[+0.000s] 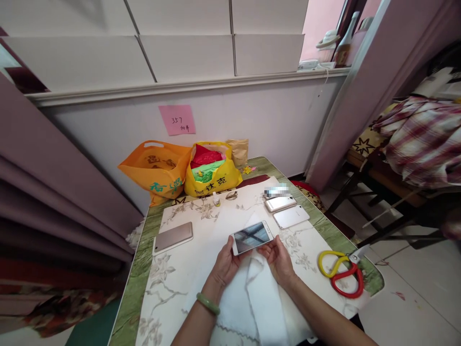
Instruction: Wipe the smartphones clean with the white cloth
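Before a yellow bag [231, 178] with red and green contents [209, 168] — left fingers [229, 245] and right fingers [278, 244] hold a phone [253, 238].

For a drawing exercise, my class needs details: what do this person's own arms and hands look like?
The left hand and right hand are gloveless; no sleeves show on the forearms. A rounded green bangle circles the left one.
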`<move>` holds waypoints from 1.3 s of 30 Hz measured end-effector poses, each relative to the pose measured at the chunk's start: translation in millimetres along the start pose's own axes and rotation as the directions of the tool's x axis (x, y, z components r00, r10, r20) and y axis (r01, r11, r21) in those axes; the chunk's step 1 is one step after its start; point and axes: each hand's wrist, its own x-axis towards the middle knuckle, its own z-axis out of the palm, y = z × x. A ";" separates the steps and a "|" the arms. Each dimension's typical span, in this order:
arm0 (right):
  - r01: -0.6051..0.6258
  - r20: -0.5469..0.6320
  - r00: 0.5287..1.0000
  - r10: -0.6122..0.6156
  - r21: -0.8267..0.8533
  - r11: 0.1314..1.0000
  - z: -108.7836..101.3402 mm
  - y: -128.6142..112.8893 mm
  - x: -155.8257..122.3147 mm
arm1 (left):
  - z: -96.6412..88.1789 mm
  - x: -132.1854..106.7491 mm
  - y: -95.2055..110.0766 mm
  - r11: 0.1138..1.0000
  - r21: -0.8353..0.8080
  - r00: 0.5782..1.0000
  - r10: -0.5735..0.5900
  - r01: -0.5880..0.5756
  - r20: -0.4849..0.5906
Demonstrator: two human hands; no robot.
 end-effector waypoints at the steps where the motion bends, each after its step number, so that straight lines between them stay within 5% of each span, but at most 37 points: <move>1: 0.014 0.018 1.000 -0.013 -0.069 0.998 -0.7 0.8 -0.5 | 0.1 -0.3 0.2 1.000 -0.006 1.000 0.005 -0.005 -0.006; 5: 0.032 0.075 0.997 -0.010 -0.310 0.950 -2.2 4.4 -2.7 | -0.9 -1.2 0.2 0.999 0.033 1.000 -0.009 0.009 -0.013; 12: 0.098 0.060 0.995 -0.079 -0.445 0.890 2.3 2.1 -6.8 | -7.8 -1.8 -2.4 0.987 0.157 0.995 -0.004 -0.012 0.103; 19: 0.086 0.170 0.985 -0.012 -0.434 0.897 14.2 -11.3 -11.8 | -0.9 -1.5 -1.1 0.986 0.157 0.995 0.042 -0.057 0.095; 30: 0.077 0.121 0.992 -0.032 -0.391 0.917 21.3 -11.7 -13.7 | -3.3 -0.2 -2.8 0.986 0.137 0.988 0.075 -0.094 0.137; 36: 0.034 0.416 0.904 0.101 -0.305 0.952 24.4 -27.4 -15.6 | -5.4 -0.5 0.2 0.997 0.019 0.995 0.079 -0.081 0.066; 39: 0.043 0.401 0.911 0.096 -0.324 0.945 26.2 -27.5 -11.6 | -5.1 -0.9 1.3 0.999 -0.001 0.994 0.038 -0.038 0.103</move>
